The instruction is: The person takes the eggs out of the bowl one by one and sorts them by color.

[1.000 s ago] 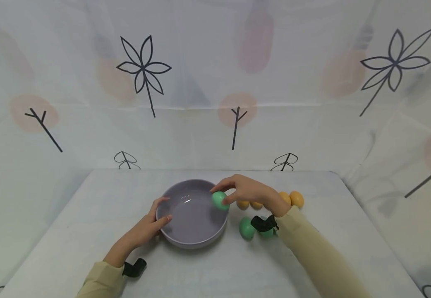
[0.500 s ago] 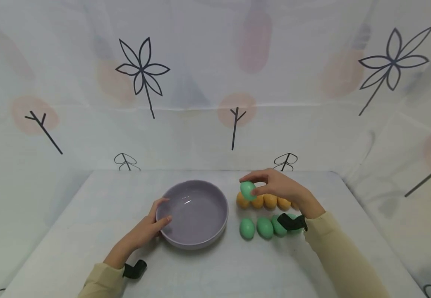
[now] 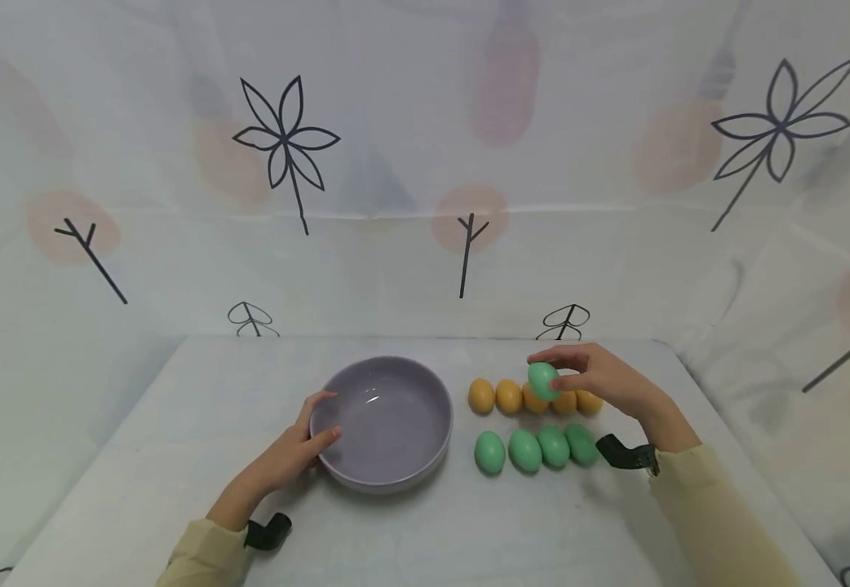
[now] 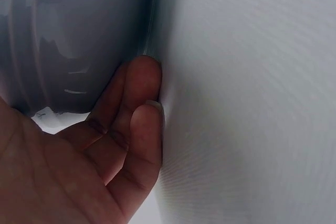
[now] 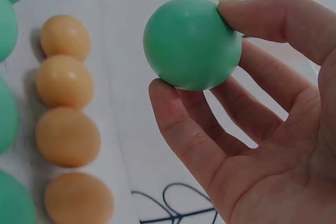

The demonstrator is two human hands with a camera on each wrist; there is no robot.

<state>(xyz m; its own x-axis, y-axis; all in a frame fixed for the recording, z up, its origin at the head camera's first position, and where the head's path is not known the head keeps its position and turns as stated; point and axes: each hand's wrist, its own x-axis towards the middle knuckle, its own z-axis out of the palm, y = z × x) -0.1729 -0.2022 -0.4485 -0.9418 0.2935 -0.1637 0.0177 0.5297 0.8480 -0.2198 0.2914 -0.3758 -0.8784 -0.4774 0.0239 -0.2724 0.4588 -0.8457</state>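
My right hand point(image 3: 604, 377) pinches a green egg point(image 5: 191, 43) between thumb and fingertips, raised over the row of orange eggs point(image 3: 481, 396). With its thumb over the rim, my left hand point(image 3: 300, 436) grips the left side of a purple-grey bowl point(image 3: 381, 481). The left wrist view shows fingers point(image 4: 143, 82) low against the outer wall of the bowl point(image 4: 79, 40), close to the tabletop. Nothing lies inside the bowl. Several more green eggs point(image 3: 489, 452) form a row on the table, nearer than the orange ones.
A white-covered table point(image 3: 469, 538) carries everything. Behind it hangs a pale cloth point(image 3: 381, 269) printed with leaves and flowers, which also encloses both sides. Both egg rows lie just right of the bowl.
My right hand has moved right with the green egg, from over the bowl's right rim to above the orange row. My left hand and the bowl have stayed in place.
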